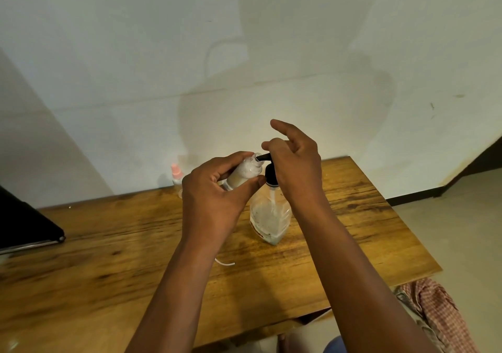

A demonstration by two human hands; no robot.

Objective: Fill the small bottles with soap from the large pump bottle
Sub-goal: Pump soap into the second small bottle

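At the centre of the frame the left hand (214,189) grips a small clear bottle (245,173), fingers and thumb curled round its body, tilting it so its open mouth meets the tip of the black pump spout (264,157). The bottle holds whitish soap. The right hand (294,162) rests on top of the pump head of the large pump bottle (271,216), its middle fingers bent down over the pump and its index finger lifted and pointing to the upper left. The large bottle stands upright on the wooden table (108,257), just right of the left wrist, clear-walled with pale soap low inside. Behind the left hand, near the table's far edge, stands another small bottle with a pink cap (176,174). A thin white strip (225,262) lies on the table below the left wrist. A dark flat object (24,225) sits at the left edge, and checked cloth (437,309) shows at the lower right.
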